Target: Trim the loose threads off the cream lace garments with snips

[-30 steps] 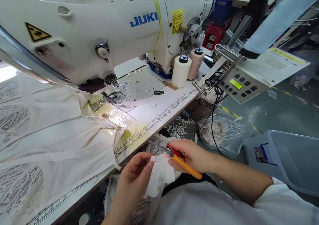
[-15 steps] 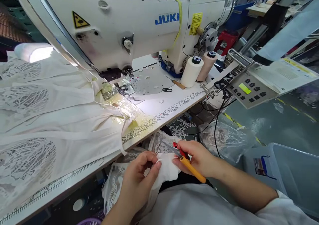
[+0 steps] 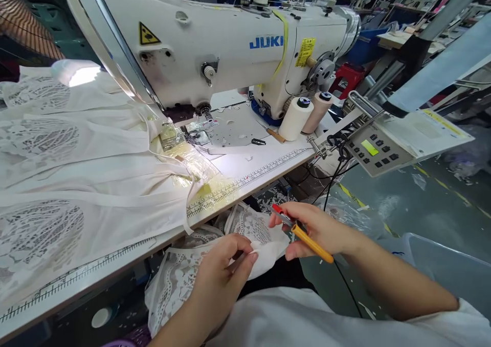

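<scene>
Below the table's front edge, my left hand (image 3: 224, 270) pinches a small piece of white fabric (image 3: 268, 252) between thumb and fingers. My right hand (image 3: 318, 229) grips orange-handled thread snips (image 3: 307, 236), their red tip pointing up and left, just clear of the fabric. White lace cloth (image 3: 184, 275) hangs over my lap under both hands. A white JUKI sewing machine (image 3: 230, 50) stands on the table behind them.
Cream lace garments (image 3: 76, 183) cover the left of the table (image 3: 264, 165), whose front edge bears a ruler strip. Two thread cones (image 3: 295, 116) stand by the machine. A control panel (image 3: 374, 150) juts out at right. A blue plastic bin (image 3: 445, 265) sits on the floor.
The view has tilted up and swung left. My right hand has lifted the snips off the white fabric, up and to the right. My left hand keeps its pinch on the fabric.
</scene>
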A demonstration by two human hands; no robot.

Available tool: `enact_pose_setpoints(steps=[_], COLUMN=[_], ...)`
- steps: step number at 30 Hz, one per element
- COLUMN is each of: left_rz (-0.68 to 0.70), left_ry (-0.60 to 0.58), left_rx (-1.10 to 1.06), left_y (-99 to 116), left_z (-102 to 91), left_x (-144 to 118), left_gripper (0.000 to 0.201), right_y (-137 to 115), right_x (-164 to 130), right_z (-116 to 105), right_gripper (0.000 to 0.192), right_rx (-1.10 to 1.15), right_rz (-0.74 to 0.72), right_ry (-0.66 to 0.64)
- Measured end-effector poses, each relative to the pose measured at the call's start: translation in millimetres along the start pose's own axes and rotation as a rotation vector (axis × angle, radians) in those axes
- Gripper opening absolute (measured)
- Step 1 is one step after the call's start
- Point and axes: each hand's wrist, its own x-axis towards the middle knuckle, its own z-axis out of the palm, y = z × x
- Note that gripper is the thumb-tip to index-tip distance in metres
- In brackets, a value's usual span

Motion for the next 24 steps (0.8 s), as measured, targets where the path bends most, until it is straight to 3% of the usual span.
enact_pose_setpoints(steps=[4, 8, 11, 14, 20, 24], left_rz=[0.076, 0.125, 0.078, -0.027, -0.063, -0.009], left_ry=[0.023, 0.027, 0.026, 0.080, 0.127, 0.114], left_rx=[0.095, 0.137, 0.202, 0.115, -0.115, -0.062], left_y=[-0.9, -14.5, -25.2, -29.8, -32.1, -38.1], left_z=[5.6, 3.1, -1.9, -2.8, 4.8, 4.8], left_x=[2.8, -4.7, -12.0, -15.2, -12.6, -10.6], left_gripper=[0.006, 0.013, 0.021, 0.013, 0.010, 0.014], right_y=[-11.3, -1.5, 12.9, 22.9, 26.5, 28.1], right_x=[8.9, 8.1, 2.9, 0.0, 0.3, -0.4], right_z=[21.5, 45.1, 51.9, 53.2, 54.0, 53.2], right_gripper=[0.027, 0.013, 0.010, 0.012, 0.012, 0.010], right_rx=[0.135, 0.272, 0.360, 0.375, 0.299, 0.299], right_rz=[0.085, 0.072, 0.087, 0.090, 0.115, 0.081], right_ry=[0.022, 0.179, 0.357, 0.472, 0.507, 0.519])
